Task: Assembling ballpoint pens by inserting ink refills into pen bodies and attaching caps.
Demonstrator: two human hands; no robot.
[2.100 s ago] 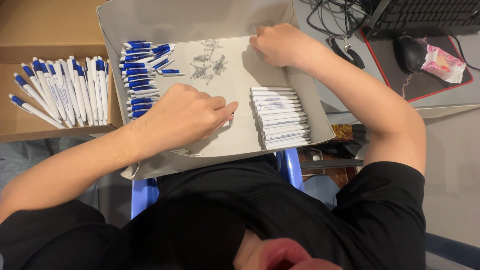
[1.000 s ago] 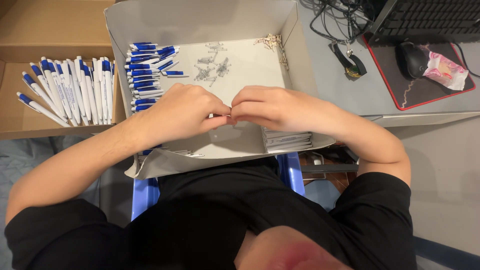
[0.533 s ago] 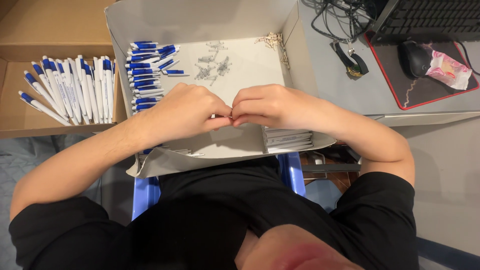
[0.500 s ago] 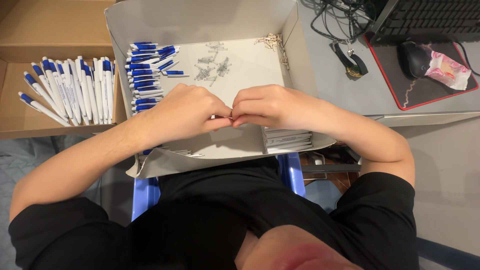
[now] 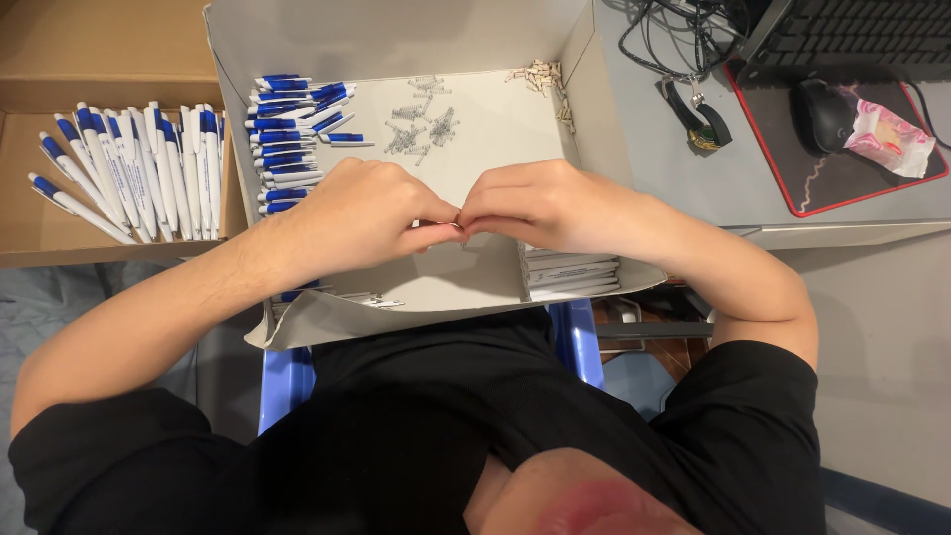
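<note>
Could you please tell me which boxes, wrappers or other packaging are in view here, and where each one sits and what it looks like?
Grey box: centre, under both hands, open-topped cardboard tray holding blue-and-white pen parts, springs and white tubes.
Brown box: far left, beside the grey box, open plain cardboard, holding blue-and-white pens.
Pink wrapper: upper right, crumpled pink-and-white packet on the red-edged mouse mat, next to the black mouse.
No screens or signs in view.

Grey desk: kbd, mousepad, cables.
</note>
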